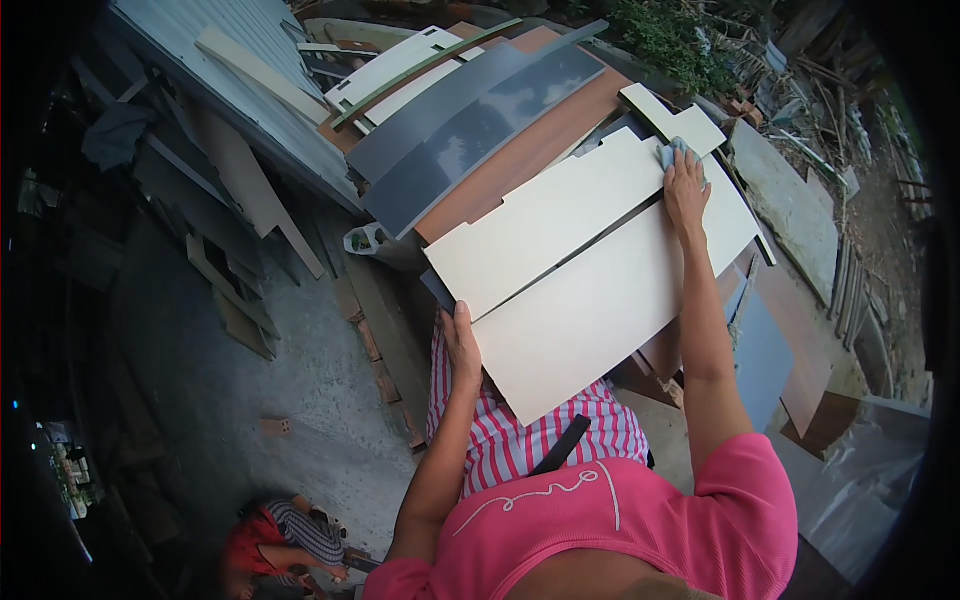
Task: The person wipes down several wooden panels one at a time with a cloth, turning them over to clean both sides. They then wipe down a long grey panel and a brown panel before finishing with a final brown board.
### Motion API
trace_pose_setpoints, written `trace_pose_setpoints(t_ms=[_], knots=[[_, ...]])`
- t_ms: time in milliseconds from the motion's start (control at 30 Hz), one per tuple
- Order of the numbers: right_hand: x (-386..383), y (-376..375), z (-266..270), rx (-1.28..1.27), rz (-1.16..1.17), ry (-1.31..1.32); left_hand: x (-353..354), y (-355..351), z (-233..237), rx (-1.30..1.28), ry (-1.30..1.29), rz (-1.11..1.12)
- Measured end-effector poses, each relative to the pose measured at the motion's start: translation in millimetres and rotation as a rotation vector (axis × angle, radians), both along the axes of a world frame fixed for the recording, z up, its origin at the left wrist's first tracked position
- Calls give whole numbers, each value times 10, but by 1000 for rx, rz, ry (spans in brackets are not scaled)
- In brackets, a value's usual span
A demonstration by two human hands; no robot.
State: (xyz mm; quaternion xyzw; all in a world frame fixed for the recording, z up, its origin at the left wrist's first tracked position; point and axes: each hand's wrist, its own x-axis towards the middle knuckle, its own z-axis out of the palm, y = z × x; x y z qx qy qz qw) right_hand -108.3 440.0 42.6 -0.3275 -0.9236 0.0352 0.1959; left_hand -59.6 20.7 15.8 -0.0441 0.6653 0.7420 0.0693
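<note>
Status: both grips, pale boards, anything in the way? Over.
Left grip at edge of two pale boards. Right grip holding blue cloth against them. Both lying side by side. Grey panels beyond.

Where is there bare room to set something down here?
Widest: the concrete floor between the leaning boards and the brick edging, though a loose brick lies there. The near cream panel shows a bare face between the left hand and right forearm. Crowded: beyond it, overlapping grey panels.

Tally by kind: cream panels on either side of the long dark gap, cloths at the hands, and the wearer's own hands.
Cream panels, upper and lower: 2
Blue cloth: 1
Hands, left hand and right hand: 2
Total: 5
</note>
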Motion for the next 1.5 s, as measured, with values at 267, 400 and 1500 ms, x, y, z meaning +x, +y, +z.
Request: trace_pose_setpoints(t_ms=[267, 400, 1500], knots=[[-437, 327, 9, 18, 3, -28, 25, -13, 42, -19, -47, -1], [-786, 340, 98, -2, 59, -49, 27, -9, 60, 9, -40, -7], [-660, 1435, 31, -139, -290, 56, 44, -107, -181, 55, -107, 48]])
